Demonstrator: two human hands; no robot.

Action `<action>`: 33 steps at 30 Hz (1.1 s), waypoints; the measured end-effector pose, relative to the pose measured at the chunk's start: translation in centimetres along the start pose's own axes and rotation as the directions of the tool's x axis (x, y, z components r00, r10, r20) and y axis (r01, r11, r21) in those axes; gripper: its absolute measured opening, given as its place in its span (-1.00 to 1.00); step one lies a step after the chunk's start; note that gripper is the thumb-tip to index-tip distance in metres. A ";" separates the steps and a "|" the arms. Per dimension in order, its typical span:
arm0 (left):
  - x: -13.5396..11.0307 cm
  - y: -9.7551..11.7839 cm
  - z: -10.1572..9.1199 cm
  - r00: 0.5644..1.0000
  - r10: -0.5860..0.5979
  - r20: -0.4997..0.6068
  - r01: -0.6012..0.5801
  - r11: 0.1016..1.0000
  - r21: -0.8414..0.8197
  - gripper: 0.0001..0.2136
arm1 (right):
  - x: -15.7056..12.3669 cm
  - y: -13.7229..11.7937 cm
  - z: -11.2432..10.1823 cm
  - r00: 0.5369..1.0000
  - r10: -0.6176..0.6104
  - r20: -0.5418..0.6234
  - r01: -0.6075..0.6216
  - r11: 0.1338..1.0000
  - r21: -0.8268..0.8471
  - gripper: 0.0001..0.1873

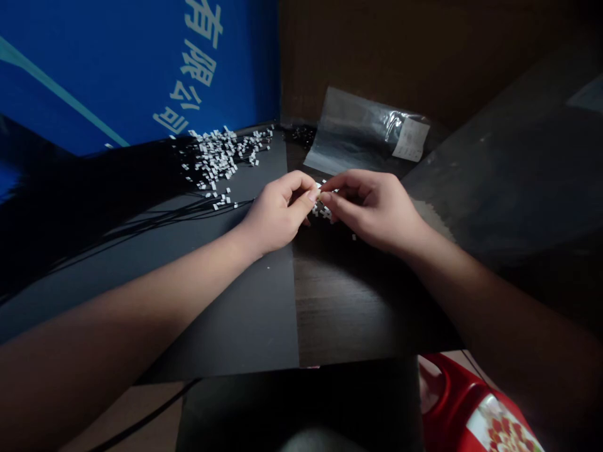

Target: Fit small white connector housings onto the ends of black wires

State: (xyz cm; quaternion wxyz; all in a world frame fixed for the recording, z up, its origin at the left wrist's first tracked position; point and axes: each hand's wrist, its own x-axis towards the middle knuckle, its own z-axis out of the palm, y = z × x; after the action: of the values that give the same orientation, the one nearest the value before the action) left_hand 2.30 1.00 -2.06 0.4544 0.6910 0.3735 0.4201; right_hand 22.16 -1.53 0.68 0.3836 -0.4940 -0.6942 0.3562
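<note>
My left hand point(282, 210) and my right hand point(372, 201) meet at the fingertips over the table, both closed in a pinch. Between them shows a tiny pale piece point(319, 192) that looks like a small connector; the fingers cover most of it. A thin black wire runs from the left up to my left hand and disappears behind it, so I cannot tell whether the fingers grip it. Just below and behind the fingertips lie loose small white connectors point(324, 212), partly hidden by my hands.
At the left lies a large bundle of black wires point(141, 169) with white connector ends point(219, 154). A clear plastic bag point(358, 132) with a white label lies behind my hands. A blue printed panel point(117, 56) stands at the back left. Below the table edge sits a red container point(464, 389).
</note>
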 end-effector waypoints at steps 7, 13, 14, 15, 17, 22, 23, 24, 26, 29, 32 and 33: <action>0.2 0.3 0.1 0.999 -0.038 -0.004 0.037 0.996 -0.078 -0.87 | 0.0 -0.3 0.0 0.996 0.065 0.060 -0.071 0.991 0.114 -0.81; 0.1 0.4 0.1 0.999 -0.036 -0.005 0.035 0.996 -0.078 -0.88 | 0.2 -0.4 0.0 0.993 0.103 0.054 -0.110 0.985 0.135 -0.92; 0.1 0.4 0.1 0.999 -0.037 -0.002 0.037 0.997 -0.068 -0.89 | 0.2 -0.4 0.0 0.995 0.088 0.048 -0.094 0.987 0.129 -0.94; 0.1 0.4 0.1 0.999 -0.036 0.001 0.036 0.998 -0.058 -0.89 | 0.2 -0.3 0.0 0.997 0.069 0.042 -0.074 0.990 0.119 -0.95; 0.0 0.4 0.0 0.999 -0.031 0.008 0.031 0.999 -0.041 -0.89 | 0.2 -0.2 0.0 0.999 0.034 0.027 -0.036 0.995 0.090 -0.95; 0.0 0.1 -0.1 1.000 0.018 0.010 -0.018 1.000 0.012 -0.89 | 0.3 0.2 0.0 1.000 0.001 -0.007 -0.001 1.000 0.018 -0.93; 0.0 0.0 -0.1 1.000 0.027 0.007 -0.027 0.999 0.026 -0.89 | 0.3 0.3 0.0 1.000 -0.005 -0.006 0.006 1.000 0.020 -0.93; 0.0 -0.1 -0.1 1.000 0.030 0.006 -0.030 0.999 0.035 -0.90 | 0.3 0.3 0.0 1.000 -0.012 -0.003 0.012 1.000 0.026 -0.93; 0.1 -0.2 0.0 1.000 0.019 0.005 -0.020 0.999 0.028 -0.90 | 0.2 0.3 0.0 1.000 -0.021 0.008 0.021 0.999 0.041 -0.95; 0.2 -0.1 0.1 1.000 -0.001 0.010 0.001 1.000 -0.023 -0.90 | 0.2 0.3 0.0 1.000 -0.029 0.008 0.029 0.999 0.041 -0.96; 0.2 0.0 0.1 1.000 -0.003 0.016 0.003 0.999 -0.048 -0.89 | 0.3 0.4 0.1 0.999 -0.032 0.002 0.032 0.999 0.039 -0.97; 0.2 0.1 0.1 1.000 -0.003 0.019 0.004 0.999 -0.049 -0.89 | 0.3 0.4 0.1 1.000 -0.030 0.001 0.030 0.999 0.043 -0.97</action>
State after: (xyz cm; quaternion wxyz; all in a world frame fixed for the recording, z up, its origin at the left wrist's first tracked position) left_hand 2.48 1.16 -1.94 0.4754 0.6830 0.3602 0.4217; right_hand 22.16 -1.17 0.31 0.3988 -0.4748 -0.6942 0.3655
